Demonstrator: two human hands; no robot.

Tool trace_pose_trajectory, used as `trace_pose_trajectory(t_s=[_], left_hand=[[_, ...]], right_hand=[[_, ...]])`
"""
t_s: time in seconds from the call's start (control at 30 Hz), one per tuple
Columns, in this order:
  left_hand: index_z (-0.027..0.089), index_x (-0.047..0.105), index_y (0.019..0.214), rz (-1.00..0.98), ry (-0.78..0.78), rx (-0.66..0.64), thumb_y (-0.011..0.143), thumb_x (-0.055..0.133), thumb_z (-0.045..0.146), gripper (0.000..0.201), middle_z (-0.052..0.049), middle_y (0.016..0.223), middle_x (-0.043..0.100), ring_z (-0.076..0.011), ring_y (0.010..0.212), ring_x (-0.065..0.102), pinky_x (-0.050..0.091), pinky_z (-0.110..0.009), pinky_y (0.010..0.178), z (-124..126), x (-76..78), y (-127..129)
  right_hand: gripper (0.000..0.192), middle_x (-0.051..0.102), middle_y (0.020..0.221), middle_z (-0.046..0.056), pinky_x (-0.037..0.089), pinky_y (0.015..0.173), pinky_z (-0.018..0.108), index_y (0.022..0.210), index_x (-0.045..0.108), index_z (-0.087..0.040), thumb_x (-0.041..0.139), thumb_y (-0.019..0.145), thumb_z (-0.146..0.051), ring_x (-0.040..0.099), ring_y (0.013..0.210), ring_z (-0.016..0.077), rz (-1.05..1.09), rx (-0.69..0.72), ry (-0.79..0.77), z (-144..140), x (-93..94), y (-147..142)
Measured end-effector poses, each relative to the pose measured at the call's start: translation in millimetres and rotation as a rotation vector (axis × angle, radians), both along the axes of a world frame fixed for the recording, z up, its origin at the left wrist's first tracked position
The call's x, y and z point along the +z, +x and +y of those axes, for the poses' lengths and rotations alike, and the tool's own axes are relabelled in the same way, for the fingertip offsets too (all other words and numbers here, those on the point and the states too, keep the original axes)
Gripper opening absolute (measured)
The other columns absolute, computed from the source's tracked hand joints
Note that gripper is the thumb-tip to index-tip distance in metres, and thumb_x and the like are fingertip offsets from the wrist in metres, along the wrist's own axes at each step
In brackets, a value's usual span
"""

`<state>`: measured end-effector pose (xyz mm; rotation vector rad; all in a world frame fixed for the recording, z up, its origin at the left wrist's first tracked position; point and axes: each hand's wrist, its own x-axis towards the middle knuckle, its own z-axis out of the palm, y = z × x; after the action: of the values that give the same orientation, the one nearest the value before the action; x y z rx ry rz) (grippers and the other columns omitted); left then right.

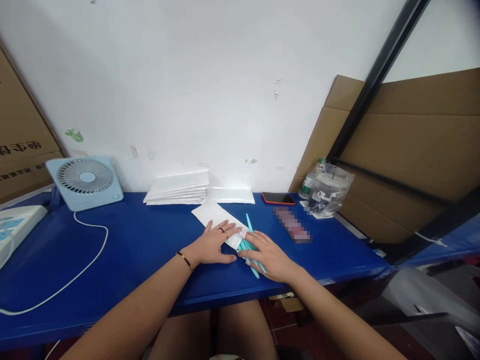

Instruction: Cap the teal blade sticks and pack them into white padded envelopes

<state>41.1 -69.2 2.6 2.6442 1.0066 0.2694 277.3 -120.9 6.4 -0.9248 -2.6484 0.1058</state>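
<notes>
Hands working mid-bench, w/ both ours lying flat near the front edge of the blue bench (131, 240). Our left hand (213, 245) is pressing palm-down on a white pouch (213, 214), fingers (228, 231) spread & released, not gripping anything; rings and a wrist bangle are showing. Our right hand (268, 255) is resting just beside it, fingers lying loose over a bunch of teal sticks (249, 226), touching them from above, not clenched round them. The sticks are lying on the bench btwn the two hands, their tips poking out past the right hand on both sides, one end touching the pouch's near edge.

Behind the pouch we're seeing a stack of white pouches (178, 187) against the wall, plus a flatter white packet (230, 195) next to it. An orange-cased phone (278, 198) is lying to the right, then a clear plastic bag (330, 190) w/ a bottle (309, 182) behind it. At far left a small fan (87, 180) is standing, its white cable (86, 255) trailing across the bench. Cardboard (412, 140) is leaning at right.
</notes>
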Motion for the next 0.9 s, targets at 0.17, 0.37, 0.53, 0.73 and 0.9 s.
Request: trace_pose_trajectory(t_s=[0.17,0.37,0.53,0.73,0.9], left_hand=[[0.037,0.021,0.140,0.021,0.036,0.012,0.076,0.050,0.061,0.074,-0.005,0.148,0.027,-0.0300,0.137,0.013,0.001,-0.062,0.105,3,-4.4,2],[0.040,0.030,0.136,0.055,0.052,0.024,0.077,0.046,0.064,0.065,-0.004,0.147,0.028,-0.0302,0.137,0.015,0.003,-0.063,0.105,3,-4.0,4],[0.040,0.030,0.136,0.064,0.052,0.030,0.077,0.045,0.065,0.066,-0.003,0.148,0.028,-0.0296,0.137,0.014,0.003,-0.062,0.105,3,-4.4,4],[0.039,0.030,0.136,0.070,0.049,0.022,0.078,0.043,0.066,0.066,-0.003,0.148,0.026,-0.0291,0.137,0.013,0.001,-0.061,0.105,3,-3.5,4],[0.038,0.030,0.137,0.075,0.049,0.016,0.077,0.042,0.067,0.067,-0.003,0.148,0.026,-0.0299,0.137,0.014,0.001,-0.062,0.105,4,-2.7,4]], right_hand=[[0.058,0.030,0.146,0.009,0.024,0.106,0.048,0.125,0.053,-0.027,0.055,0.076,-0.058,0.027,0.132,0.0311,-0.036,0.033,-0.052,4,2.2,2],[0.077,0.041,0.137,0.013,0.029,0.104,0.046,0.125,0.052,-0.021,0.056,0.065,-0.070,0.035,0.126,0.0322,0.091,-0.039,0.020,3,-10.4,19],[0.036,0.051,0.130,0.006,0.035,0.101,0.045,0.118,0.058,-0.028,0.039,0.091,-0.043,0.042,0.123,0.0256,0.195,-0.241,-0.010,7,-14.2,25],[0.025,0.067,0.108,0.003,0.043,0.097,0.043,0.103,0.067,-0.028,0.047,0.088,-0.032,0.056,0.109,0.0222,0.312,-0.283,-0.139,9,-19.3,30],[0.024,0.066,0.110,0.005,0.049,0.091,0.040,0.097,0.069,-0.025,0.052,0.081,-0.020,0.059,0.107,0.0238,0.444,-0.320,-0.210,2,-29.7,57]])
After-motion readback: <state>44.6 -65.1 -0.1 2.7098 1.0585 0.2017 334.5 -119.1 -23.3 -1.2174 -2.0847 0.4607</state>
